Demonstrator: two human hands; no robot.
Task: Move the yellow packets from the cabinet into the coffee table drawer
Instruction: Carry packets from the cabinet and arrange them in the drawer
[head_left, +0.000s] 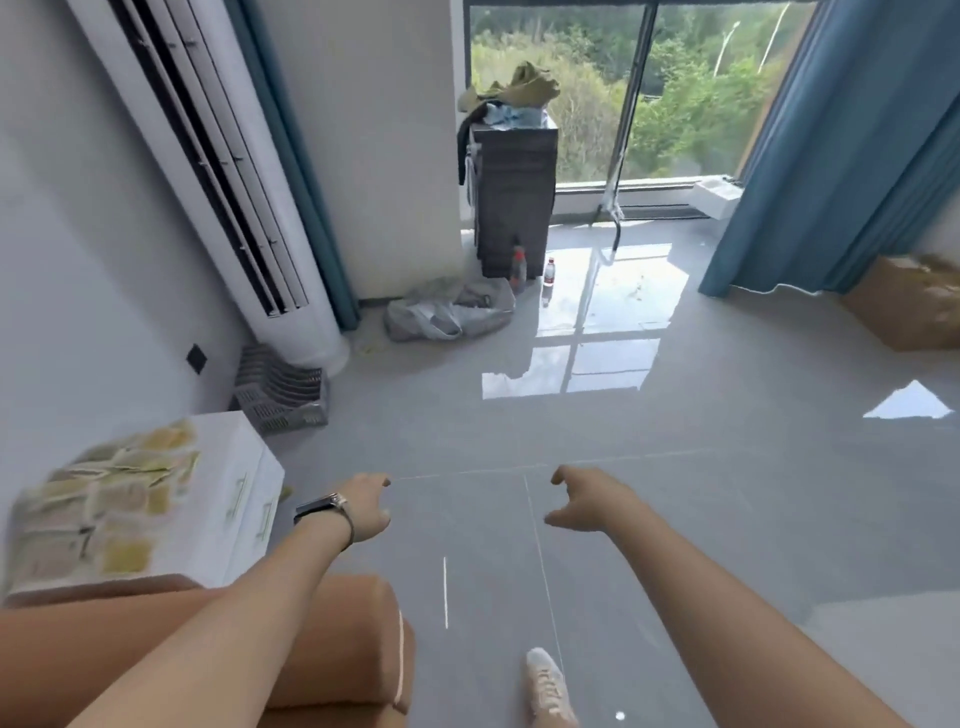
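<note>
Several yellow packets (104, 509) lie in a blurred heap on top of a white cabinet (244, 499) at the lower left. My left hand (366, 506), with a watch on its wrist, hangs over the grey floor just right of the cabinet, its fingers loosely curled and holding nothing. My right hand (584, 501) hovers further right at the same height, fingers relaxed and pointing down, also holding nothing. No coffee table or drawer of one is in view.
An orange sofa arm (337, 639) lies under my left forearm. A tall white air conditioner (208, 171) and a grey crate (280, 389) stand beyond the cabinet. Further off are a dark cabinet (514, 202), a grey bag (452, 312), two bottles and a cardboard box (909, 306). My shoe (548, 686) is on the floor.
</note>
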